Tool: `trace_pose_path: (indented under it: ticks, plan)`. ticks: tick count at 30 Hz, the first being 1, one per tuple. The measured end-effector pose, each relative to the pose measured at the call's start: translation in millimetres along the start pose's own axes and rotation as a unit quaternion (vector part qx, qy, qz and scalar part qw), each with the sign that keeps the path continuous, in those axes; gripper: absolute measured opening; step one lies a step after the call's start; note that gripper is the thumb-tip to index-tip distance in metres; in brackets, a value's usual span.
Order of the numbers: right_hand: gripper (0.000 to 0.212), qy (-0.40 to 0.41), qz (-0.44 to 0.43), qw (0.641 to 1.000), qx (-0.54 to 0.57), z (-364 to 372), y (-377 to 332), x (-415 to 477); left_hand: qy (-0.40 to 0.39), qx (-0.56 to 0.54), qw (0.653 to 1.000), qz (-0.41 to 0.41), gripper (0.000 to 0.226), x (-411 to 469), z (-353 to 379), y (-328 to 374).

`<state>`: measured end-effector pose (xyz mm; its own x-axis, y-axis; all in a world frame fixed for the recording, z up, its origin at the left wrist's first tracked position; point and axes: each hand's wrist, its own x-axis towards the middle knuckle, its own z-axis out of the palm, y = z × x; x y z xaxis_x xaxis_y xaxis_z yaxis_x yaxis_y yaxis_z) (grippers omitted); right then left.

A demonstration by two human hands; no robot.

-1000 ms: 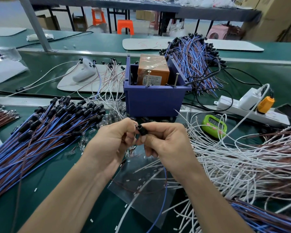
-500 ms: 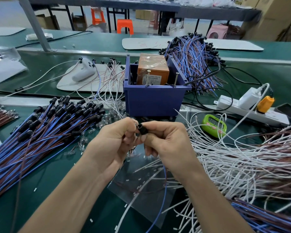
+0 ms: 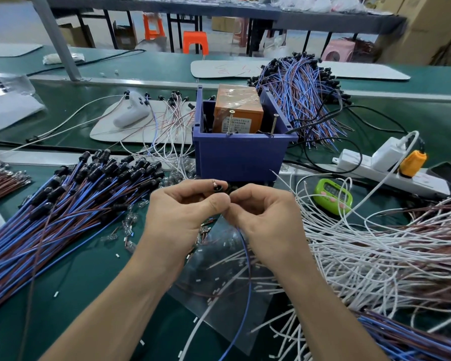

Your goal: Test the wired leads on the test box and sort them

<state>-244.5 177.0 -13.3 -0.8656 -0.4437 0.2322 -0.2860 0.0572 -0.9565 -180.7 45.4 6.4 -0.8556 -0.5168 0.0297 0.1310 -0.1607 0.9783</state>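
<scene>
Lying far left on the green bench (image 3: 94, 269), a bundle of brown wires (image 3: 0, 178); just beside it, a broad heap of blue and brown leads (image 3: 63, 212), black ends fanned toward the middle. Further back, a white board (image 3: 107, 131) carrying a white handheld device (image 3: 130, 113) and a loose spray of thin pale leads (image 3: 172, 118). At centre, near the bench's front, the left hand (image 3: 182, 212), thumb and forefinger pinching a black socket (image 3: 218, 187), open end turned up toward the camera, other fingers curled under. Straight behind it, well apart from the hands, the blue test box (image 3: 240, 155), holding an orange unit (image 3: 237, 110) and two upright screws (image 3: 231, 123) on the near rim. Touching the left thumb tip, the right hand (image 3: 263, 212), fingers curled in, thumb and forefinger closed on the blue wire (image 3: 248, 282) of the same lead, exact point of grip hidden; wire looping down over a clear plastic bag (image 3: 219, 303). Behind the box to the right, a second heap of blue and brown leads (image 3: 302, 100). Further right, a green timer (image 3: 332, 195), a tangled mass of white wires (image 3: 362, 243), and a white power strip (image 3: 370, 168) with an orange plug (image 3: 412, 162).
</scene>
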Motion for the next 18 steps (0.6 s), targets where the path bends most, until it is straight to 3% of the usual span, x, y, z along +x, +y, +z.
trace_pose_path:
  ticks: [5,9,18]
  plan:
    - [0.006,0.014,0.029,0.998,0.058,-0.8,-1.7,2.2,-0.019,0.019,0.999,0.028,0.024,1.1,1.1,0.9]
    - [0.017,0.004,0.069,0.990,0.124,-1.9,-4.7,2.5,-0.056,0.018,0.998,0.025,0.026,1.8,0.5,1.8]
    - [0.031,-0.040,0.121,0.980,0.151,-3.6,-5.1,4.5,-0.098,0.015,0.995,0.011,0.031,3.6,-2.9,0.6]
